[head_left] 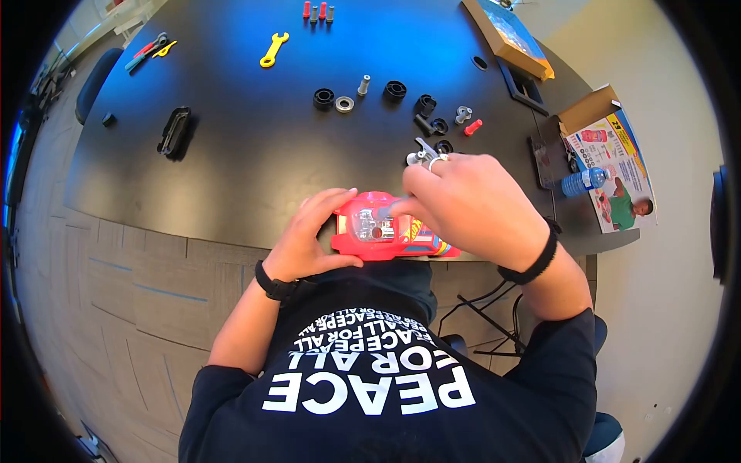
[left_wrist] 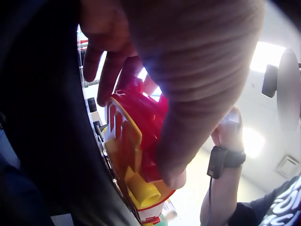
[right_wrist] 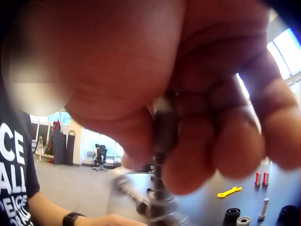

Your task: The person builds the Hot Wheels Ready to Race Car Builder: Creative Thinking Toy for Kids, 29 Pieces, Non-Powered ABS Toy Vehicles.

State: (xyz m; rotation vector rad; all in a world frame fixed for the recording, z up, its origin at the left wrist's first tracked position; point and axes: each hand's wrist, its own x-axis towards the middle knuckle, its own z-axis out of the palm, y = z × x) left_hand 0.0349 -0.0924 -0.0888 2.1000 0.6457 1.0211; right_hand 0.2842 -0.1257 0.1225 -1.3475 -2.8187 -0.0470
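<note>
A red toy car (head_left: 390, 248) with a silver engine-like piece (head_left: 360, 225) on top lies at the near table edge. My left hand (head_left: 302, 235) grips its left end, fingers on the far side and thumb on the near side. In the left wrist view the car's red shell (left_wrist: 149, 120) and yellow underside (left_wrist: 134, 176) show tilted. Above the car, my right hand (head_left: 482, 202) pinches a grey ribbed shaft (right_wrist: 159, 188) between thumb and index finger, its lower end at the silver piece. The shaft's upper part is hidden in the fingers.
Beyond the car lie black wheels (head_left: 395, 90), a grey ring (head_left: 344, 105), a grey bolt (head_left: 364, 85), a red bolt (head_left: 473, 127) and a yellow wrench (head_left: 274, 50). A black part (head_left: 175, 133) lies left. Right stand a water bottle (head_left: 583, 182) and a printed box (head_left: 617, 147).
</note>
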